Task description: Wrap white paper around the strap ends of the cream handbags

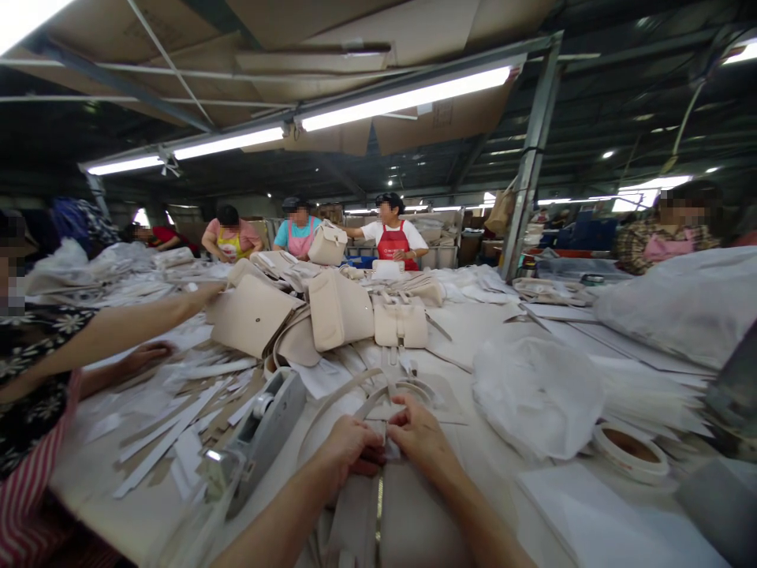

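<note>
Both hands are pinching the top of a cream bag (408, 513) at the near edge of the bench (473, 323).

The left hand (348, 451) and right hand (421, 435) are meeting at its zip, fingers closed on the fabric — a strap (348, 388) is looping just beyond. A tape dispenser (260, 438) is lying to the left, a tape roll (630, 450) to the right — more bags (340, 309) are piling up farther back.

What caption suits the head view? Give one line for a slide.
Both hands, left hand and right hand, pinch a cream handbag beside a tape dispenser on a cluttered worktable.
</note>
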